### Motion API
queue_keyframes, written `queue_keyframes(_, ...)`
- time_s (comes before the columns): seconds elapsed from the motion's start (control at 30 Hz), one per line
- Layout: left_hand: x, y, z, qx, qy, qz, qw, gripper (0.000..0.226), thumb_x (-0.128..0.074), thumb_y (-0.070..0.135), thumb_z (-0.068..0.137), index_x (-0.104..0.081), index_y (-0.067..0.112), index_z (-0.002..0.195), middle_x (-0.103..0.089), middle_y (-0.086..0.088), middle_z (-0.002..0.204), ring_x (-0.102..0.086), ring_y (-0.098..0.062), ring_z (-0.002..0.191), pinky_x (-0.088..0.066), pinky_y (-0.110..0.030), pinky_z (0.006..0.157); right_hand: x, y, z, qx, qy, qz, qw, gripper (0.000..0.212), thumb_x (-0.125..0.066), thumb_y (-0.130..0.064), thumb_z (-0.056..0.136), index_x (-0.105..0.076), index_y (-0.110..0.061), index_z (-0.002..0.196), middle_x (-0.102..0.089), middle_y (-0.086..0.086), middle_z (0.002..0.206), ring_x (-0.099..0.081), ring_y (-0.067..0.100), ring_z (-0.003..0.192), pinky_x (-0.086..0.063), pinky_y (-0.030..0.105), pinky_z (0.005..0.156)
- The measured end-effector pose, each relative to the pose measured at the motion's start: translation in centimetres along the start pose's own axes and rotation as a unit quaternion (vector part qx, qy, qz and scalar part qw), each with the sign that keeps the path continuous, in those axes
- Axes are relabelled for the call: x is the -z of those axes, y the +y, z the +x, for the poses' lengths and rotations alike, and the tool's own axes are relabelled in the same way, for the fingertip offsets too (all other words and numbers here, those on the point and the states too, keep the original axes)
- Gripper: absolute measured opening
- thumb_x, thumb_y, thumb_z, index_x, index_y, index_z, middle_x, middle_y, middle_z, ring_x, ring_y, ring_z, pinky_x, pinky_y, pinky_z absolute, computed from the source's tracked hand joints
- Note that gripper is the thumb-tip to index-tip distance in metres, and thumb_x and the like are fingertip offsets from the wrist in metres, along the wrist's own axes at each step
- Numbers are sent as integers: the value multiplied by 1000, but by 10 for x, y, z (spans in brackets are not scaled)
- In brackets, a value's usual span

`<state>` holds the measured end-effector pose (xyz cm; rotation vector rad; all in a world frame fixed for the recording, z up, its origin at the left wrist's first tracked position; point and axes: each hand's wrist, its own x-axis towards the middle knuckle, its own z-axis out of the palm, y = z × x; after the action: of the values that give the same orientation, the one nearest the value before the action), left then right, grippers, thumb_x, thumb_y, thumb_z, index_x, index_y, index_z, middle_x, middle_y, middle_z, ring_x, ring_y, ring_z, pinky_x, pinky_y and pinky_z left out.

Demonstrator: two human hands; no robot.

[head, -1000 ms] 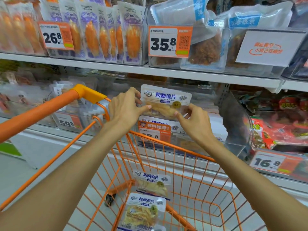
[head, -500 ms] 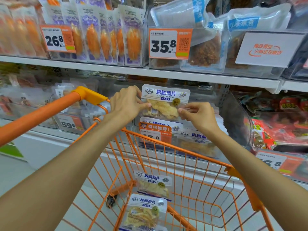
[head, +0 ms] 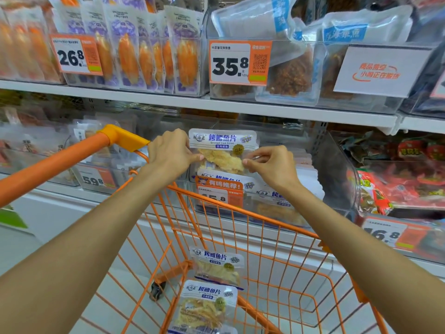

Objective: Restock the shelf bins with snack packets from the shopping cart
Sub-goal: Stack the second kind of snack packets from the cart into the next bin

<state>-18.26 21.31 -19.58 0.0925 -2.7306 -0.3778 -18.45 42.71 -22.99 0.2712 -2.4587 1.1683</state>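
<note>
Both hands hold one grilled cod fillet packet [head: 222, 150] upright above the clear shelf bin [head: 252, 213]. The left hand [head: 169, 154] grips the packet's left edge, its fingers curled round the side and the thumb pressing on the front. The right hand [head: 272, 165] pinches the packet's right edge between thumb and forefinger, the other fingers curled.

The held packet sits directly above the bin, in front of the gap under the white shelf board [head: 216, 107]. Inside the bin, more packets of the same kind [head: 277, 196] stand and lean behind an orange price tag [head: 219, 194] fixed to the bin's front.

Nearer than the bin, the orange shopping cart [head: 240, 237] stands with its far rim just in front of the bin. Two more cod packets lie in the cart: one [head: 218, 266] nearer the bin, and another [head: 204, 307] nearer the camera. The cart's orange handle [head: 60, 160] runs off to the left of the bin.

Above the bin, on the upper shelf, a bin with a 35.8 tag [head: 239, 62] holds blue and white bags. To the bin's right, red snack packs [head: 409, 184] fill the neighbouring bin.
</note>
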Motion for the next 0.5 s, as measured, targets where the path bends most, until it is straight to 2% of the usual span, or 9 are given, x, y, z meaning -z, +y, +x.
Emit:
queue_keyframes(0.1,0,1,0,-5,-39,20,999,42,-69,52,80,-65,14,96,-71,-9,101,-64,-31,99,-46,-34,72,8,3,1,-25,-43,-4,999,11,-75,-31,80,-74,-19,83,-73,2,70,-70,12,69,-59,35,71)
queue_keyframes(0.2,-3,4,-6,-23,-74,13,997,38,-68,51,81,-67,18,100,-71,-7,101,-63,-29,100,-40,-31,68,17,8,-2,-40,-101,-26,994,17,-72,-34,83,-73,-19,75,-72,2,69,-71,18,73,-58,36,70)
queue_keyframes(0.3,-3,6,-8,-29,-81,16,996,37,-68,49,82,-67,22,106,-71,-5,102,-63,-28,99,-40,-30,68,14,10,-6,-18,-92,-60,994,19,-71,-34,83,-77,-16,86,-74,0,81,-68,12,78,-57,38,75)
queue_keyframes(0.43,3,1,-4,-38,-154,-22,987,35,-63,42,88,-66,20,116,-71,-5,106,-63,-26,99,-48,-33,74,18,12,-6,-14,-110,-98,989,30,-68,-41,84,-75,-16,98,-73,-2,93,-64,9,82,-51,29,70)
queue_keyframes(0.5,5,-1,-3,-45,-177,-43,982,32,-56,37,93,-66,17,116,-70,-9,107,-63,-27,98,-49,-35,75,20,10,-7,-3,-90,-71,993,33,-65,-42,86,-70,-14,104,-70,-4,95,-62,10,84,-49,28,71)
